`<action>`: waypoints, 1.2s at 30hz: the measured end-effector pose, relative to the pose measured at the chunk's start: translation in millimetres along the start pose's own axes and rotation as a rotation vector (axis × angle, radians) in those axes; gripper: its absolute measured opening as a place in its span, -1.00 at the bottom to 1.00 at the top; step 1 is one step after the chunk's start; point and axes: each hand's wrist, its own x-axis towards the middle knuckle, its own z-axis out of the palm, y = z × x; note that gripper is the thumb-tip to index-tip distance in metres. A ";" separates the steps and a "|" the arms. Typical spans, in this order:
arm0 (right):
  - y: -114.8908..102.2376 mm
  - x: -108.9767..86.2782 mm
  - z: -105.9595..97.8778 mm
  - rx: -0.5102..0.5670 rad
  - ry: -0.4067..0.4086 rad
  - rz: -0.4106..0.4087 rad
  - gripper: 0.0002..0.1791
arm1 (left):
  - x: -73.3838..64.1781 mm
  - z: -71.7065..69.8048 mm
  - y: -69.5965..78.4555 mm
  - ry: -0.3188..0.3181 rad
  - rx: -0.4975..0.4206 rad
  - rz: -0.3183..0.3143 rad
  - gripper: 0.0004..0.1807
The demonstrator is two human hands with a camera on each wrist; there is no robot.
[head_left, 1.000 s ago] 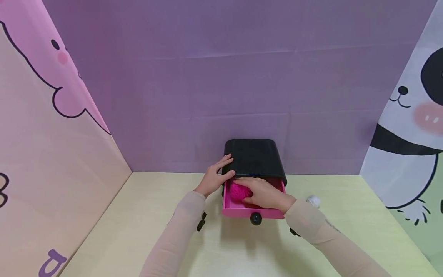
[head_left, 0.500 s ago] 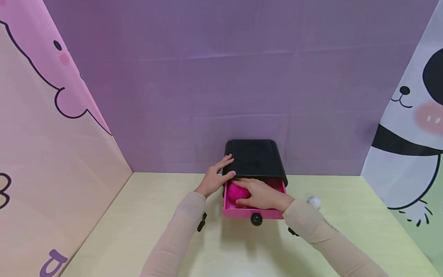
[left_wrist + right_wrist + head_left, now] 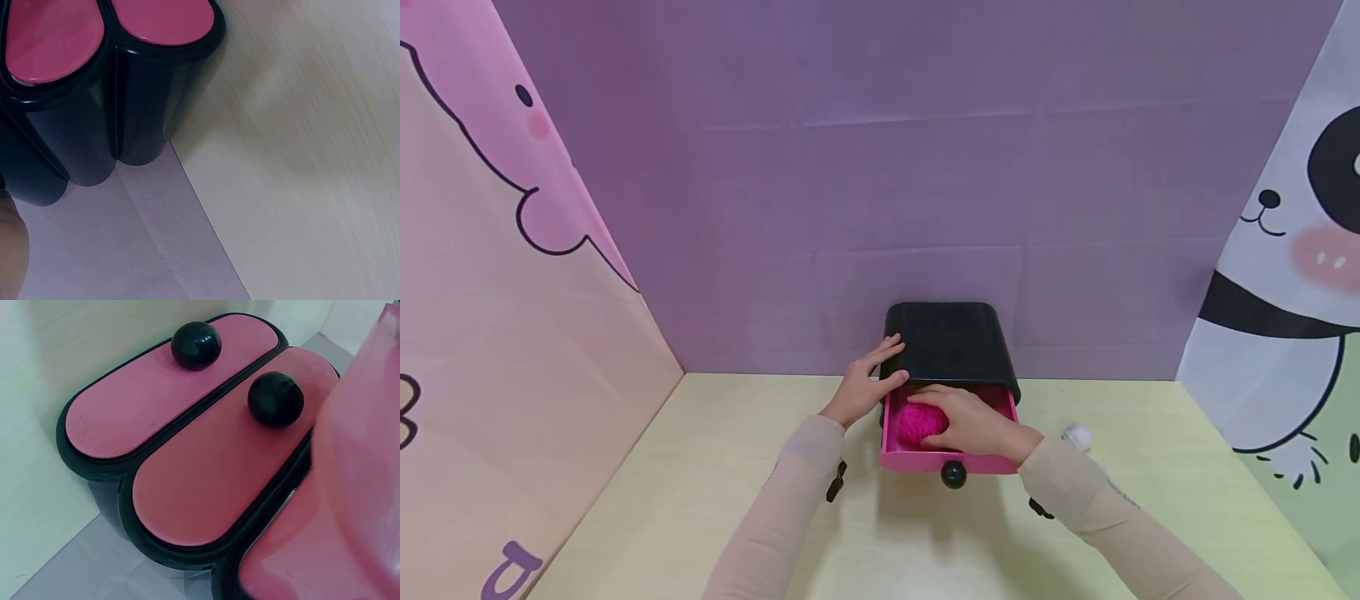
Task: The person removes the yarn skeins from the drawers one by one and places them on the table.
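A small black cabinet (image 3: 951,340) stands against the back wall, its pink top drawer (image 3: 898,461) pulled out. Inside the drawer, at its left, lies a bright pink ball of yarn (image 3: 917,423). My right hand (image 3: 973,423) reaches in from the right, fingers curved over the ball's far side and thumb at its near right edge; contact under the fingers is hidden. My left hand (image 3: 859,392) rests on the cabinet's left side, fingers extended onto its top edge and thumb near the front corner. Only a sliver of that hand shows in the left wrist view.
A white ball-like object (image 3: 1077,437) sits on the pale table (image 3: 760,467), right of the cabinet. Lower pink drawers (image 3: 194,469) with black knobs (image 3: 276,400) are pushed in. Purple cloth (image 3: 850,167) hangs behind, with printed panels at both sides.
The pink ball of yarn has shifted slightly toward the drawer front and shows more between my right fingers and thumb. My right hand has moved slightly right. My left hand stays in place.
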 end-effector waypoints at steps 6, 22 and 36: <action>2.5 -1.7 -1.5 0.004 0.017 0.023 -0.39 | -8.6 -2.1 23.2 -0.020 0.012 0.005 -0.39; 2.7 -17.2 -4.9 0.082 0.126 0.000 -0.39 | -9.3 -2.0 21.5 -0.035 0.018 0.009 -0.38; 5.2 -34.8 -20.8 0.163 0.211 -0.019 -0.41 | -10.8 -8.2 20.2 -0.019 0.002 0.008 -0.39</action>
